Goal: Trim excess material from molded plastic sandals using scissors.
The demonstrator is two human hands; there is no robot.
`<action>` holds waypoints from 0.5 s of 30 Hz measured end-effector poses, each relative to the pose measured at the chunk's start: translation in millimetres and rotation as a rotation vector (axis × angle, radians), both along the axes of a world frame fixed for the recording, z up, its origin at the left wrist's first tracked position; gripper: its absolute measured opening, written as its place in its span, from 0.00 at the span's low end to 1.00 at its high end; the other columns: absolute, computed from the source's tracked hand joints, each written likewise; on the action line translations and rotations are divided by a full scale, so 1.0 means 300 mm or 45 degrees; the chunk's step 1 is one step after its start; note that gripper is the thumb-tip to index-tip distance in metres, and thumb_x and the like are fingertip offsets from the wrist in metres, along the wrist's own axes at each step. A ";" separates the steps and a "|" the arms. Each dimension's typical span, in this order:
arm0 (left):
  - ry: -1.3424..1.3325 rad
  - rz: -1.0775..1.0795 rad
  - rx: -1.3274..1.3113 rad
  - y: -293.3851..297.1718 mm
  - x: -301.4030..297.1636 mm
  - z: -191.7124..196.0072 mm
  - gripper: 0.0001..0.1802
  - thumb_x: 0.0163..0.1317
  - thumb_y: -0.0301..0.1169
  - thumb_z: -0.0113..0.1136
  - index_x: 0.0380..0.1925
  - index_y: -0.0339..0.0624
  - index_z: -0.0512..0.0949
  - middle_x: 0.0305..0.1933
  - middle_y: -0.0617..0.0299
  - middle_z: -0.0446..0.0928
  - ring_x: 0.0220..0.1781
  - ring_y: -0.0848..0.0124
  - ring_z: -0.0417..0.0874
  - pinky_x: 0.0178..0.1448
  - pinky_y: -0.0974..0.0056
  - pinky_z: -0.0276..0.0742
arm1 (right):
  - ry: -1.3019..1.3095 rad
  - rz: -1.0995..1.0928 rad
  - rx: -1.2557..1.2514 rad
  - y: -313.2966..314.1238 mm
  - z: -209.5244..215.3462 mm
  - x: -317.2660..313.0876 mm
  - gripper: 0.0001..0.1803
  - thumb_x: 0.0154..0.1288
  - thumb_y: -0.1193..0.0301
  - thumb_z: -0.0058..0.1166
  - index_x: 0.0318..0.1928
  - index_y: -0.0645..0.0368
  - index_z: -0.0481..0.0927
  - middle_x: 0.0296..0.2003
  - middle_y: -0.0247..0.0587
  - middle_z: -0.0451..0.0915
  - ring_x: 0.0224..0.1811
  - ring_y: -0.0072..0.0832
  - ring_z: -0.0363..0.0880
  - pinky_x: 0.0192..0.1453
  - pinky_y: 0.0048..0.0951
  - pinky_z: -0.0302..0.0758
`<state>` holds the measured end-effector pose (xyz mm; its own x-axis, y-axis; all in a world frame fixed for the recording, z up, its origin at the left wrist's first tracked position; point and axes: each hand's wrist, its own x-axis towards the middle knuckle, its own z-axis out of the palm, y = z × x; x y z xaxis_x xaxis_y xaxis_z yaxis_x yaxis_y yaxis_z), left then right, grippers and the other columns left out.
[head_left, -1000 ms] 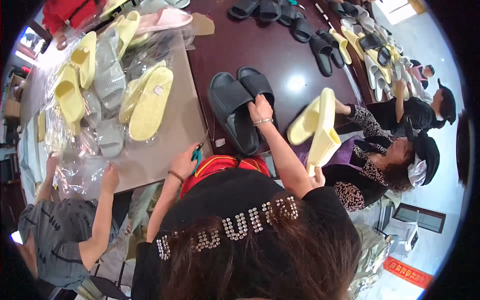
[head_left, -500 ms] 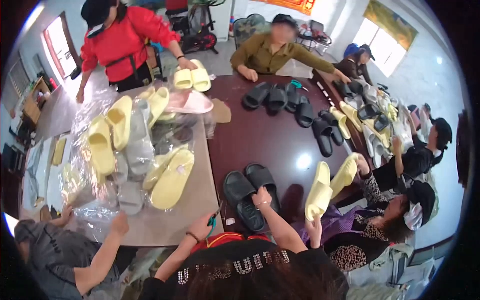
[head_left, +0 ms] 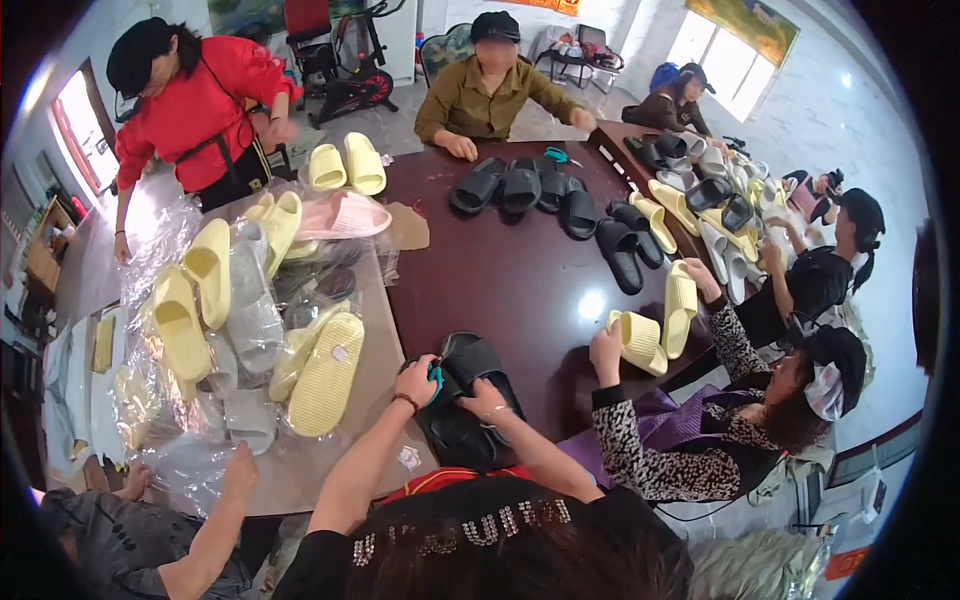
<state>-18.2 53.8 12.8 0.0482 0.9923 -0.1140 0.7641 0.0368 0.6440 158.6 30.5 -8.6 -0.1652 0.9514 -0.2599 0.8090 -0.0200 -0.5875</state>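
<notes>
At the near edge of the dark table lies a group of black slippers [head_left: 484,358], and both my hands are at it. My left hand [head_left: 412,384] is closed around scissors [head_left: 436,378] with teal handles, at the left side of the slippers; their blades are hard to make out. My right hand [head_left: 486,400] grips one black slipper [head_left: 462,438] near its strap, and its fingertips are partly hidden. A small white tag [head_left: 409,457] lies by the slippers' left side.
Bagged yellow slippers [head_left: 327,375], grey slippers [head_left: 255,325] and a pink slipper [head_left: 345,214] cover the left table. More black slippers [head_left: 520,187] and another pair of scissors [head_left: 560,156] lie farther back. At right, a co-worker holds yellow slippers [head_left: 680,312]; others work around the tables.
My left hand has brought the scissors up against the black slippers, and my right hand has shifted left. The person in red has let go of a yellow pair. The whole view has shifted.
</notes>
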 end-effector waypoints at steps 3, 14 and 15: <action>-0.096 0.052 -0.018 -0.003 -0.016 0.060 0.23 0.44 0.38 0.55 0.44 0.53 0.68 0.37 0.50 0.74 0.41 0.53 0.74 0.44 0.55 0.70 | 0.446 -0.124 -0.081 -0.020 0.076 0.173 0.23 0.44 0.54 0.56 0.33 0.61 0.74 0.30 0.46 0.75 0.37 0.38 0.74 0.41 0.36 0.70; -0.251 -0.031 -0.155 -0.084 0.009 0.077 0.24 0.41 0.40 0.61 0.42 0.49 0.71 0.39 0.52 0.74 0.43 0.56 0.74 0.46 0.59 0.70 | 0.496 -0.500 -0.364 -0.077 -0.142 0.289 0.26 0.45 0.62 0.60 0.43 0.64 0.71 0.33 0.44 0.76 0.35 0.30 0.75 0.40 0.30 0.71; -0.294 -0.078 -0.166 -0.090 -0.026 0.045 0.25 0.40 0.40 0.63 0.42 0.48 0.71 0.40 0.52 0.74 0.43 0.56 0.74 0.46 0.60 0.70 | 0.495 -0.505 -0.385 -0.096 -0.156 0.284 0.26 0.45 0.62 0.60 0.43 0.64 0.71 0.33 0.44 0.76 0.35 0.30 0.75 0.40 0.30 0.71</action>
